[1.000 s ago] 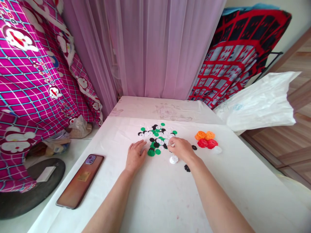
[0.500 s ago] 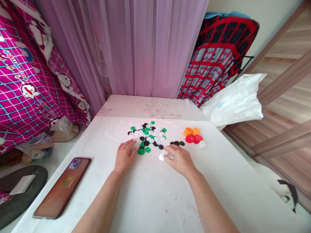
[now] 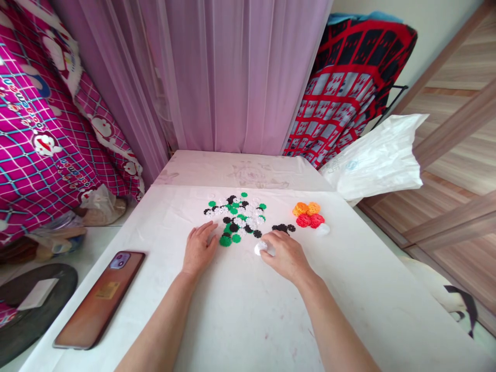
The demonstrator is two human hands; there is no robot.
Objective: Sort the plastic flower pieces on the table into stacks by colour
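Discs (image 3: 233, 228) in black, green and white, many overlapping, lie scattered at the centre of the frame in the head view, on a white-covered desk (image 3: 236, 320). Left hand (image 3: 200, 249) lies palm down at the lower left edge of this scatter, its fingers loosely extended and the thumb apart from them, with nothing visible in its grasp. Right hand (image 3: 285, 254) is right of centre, thumb and fingers bent around a few white pieces (image 3: 260, 248) just below the scatter; whether they are pinched or only touched I cannot tell, as the hand hides part of them.

Just above the right hand's knuckles sits a small cluster of black discs (image 3: 282, 228). Further right lie two orange pieces (image 3: 300, 208) above two red pieces (image 3: 303, 220) — close together, with a white piece (image 3: 323, 229) at their lower right. A brown phone (image 3: 101, 300) lies slantwise at the lower left of the frame. A white bag (image 3: 377, 161) juts in at the right, and a purple curtain (image 3: 232, 72) hangs across the upper middle.
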